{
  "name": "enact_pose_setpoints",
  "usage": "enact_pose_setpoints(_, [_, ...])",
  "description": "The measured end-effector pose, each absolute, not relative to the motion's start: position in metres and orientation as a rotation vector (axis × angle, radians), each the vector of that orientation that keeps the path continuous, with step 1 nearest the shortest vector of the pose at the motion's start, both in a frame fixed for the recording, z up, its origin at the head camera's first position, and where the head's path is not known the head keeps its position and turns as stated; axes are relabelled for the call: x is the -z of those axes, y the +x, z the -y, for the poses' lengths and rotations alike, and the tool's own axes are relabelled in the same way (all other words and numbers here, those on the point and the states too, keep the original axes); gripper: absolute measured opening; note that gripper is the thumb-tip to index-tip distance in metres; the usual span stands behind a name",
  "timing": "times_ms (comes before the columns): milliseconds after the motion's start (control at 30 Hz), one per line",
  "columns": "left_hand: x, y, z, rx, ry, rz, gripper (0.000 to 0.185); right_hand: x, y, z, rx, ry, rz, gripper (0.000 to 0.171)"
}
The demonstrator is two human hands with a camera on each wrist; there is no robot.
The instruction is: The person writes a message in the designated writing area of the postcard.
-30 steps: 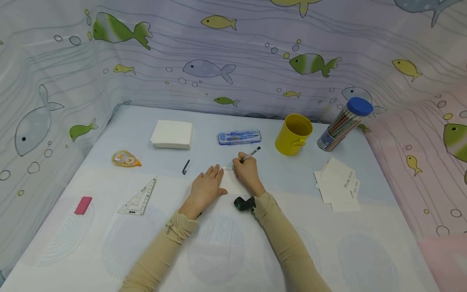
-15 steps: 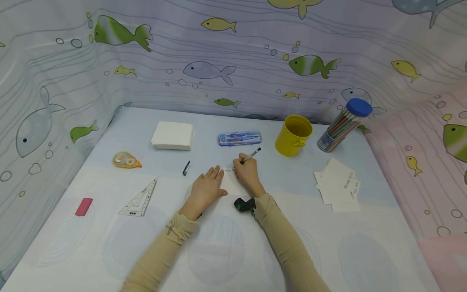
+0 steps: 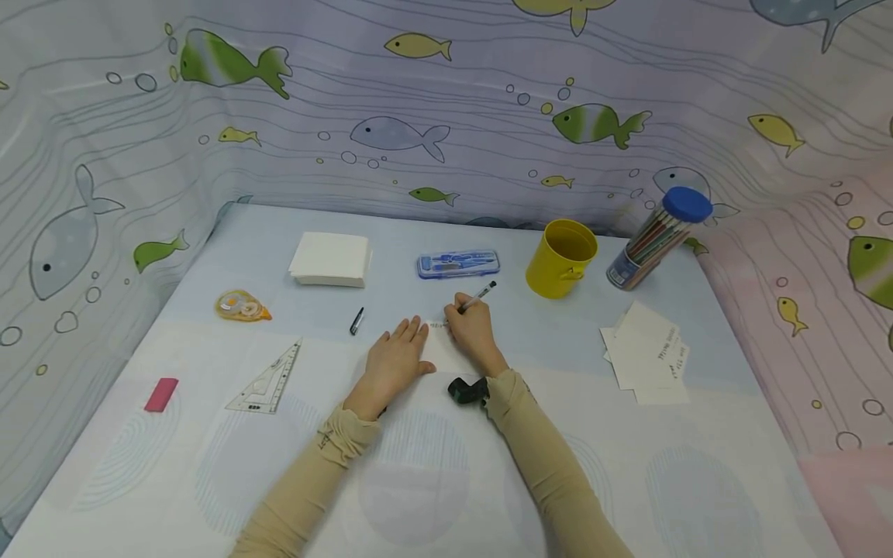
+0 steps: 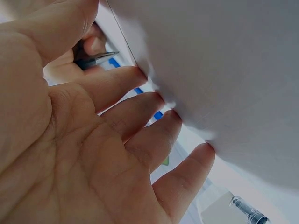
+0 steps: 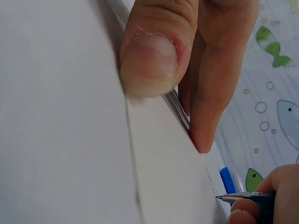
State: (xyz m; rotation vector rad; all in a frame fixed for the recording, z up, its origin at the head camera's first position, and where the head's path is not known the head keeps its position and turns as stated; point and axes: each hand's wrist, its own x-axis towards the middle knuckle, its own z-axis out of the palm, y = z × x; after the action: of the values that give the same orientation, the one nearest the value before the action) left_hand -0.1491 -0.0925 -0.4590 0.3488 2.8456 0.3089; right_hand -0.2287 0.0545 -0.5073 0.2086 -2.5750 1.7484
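The small white paper card [image 3: 438, 346] is lying flat on the pale table [image 3: 209, 480], between the two hands. A short line of small handwriting is showing along its far edge; the words are too small to read. Most of the card remains unwritten, so the writing is judged to be at an early stage.

The right hand [image 3: 473, 332] is pinching a slim black-and-silver ballpoint pen [image 3: 478, 296], its tip at the card's far edge. The left hand [image 3: 395, 358] is pressing the card down, fingers straight and slightly spread.

To the right, a loose pile of white cards [image 3: 649, 354] is carrying dark handwriting, also illegible. Beyond the hands, a blue plastic geometry case [image 3: 457, 263] is showing no readable label.
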Motion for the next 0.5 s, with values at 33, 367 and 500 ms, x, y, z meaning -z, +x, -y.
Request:
enact_pose_setpoints(33, [0.459,-0.1491,0.0924,-0.307,0.347,-2.839,0.076,0.5074,-0.2286,-0.0545,-1.747,0.207,2.576,0.034])
enact_pose_setpoints(367, [0.4583,-0.1488,0.0933,-0.308,0.347,-2.838,0.076,0.5069,-0.2285,-0.0536,-1.712,0.209,2.586,0.034])
enact_pose_setpoints(500, [0.4577,-0.1483,0.0938,-0.312,0.373,-2.857,0.076,0.506,-0.2288,-0.0538,-1.687,0.204,2.594,0.035])
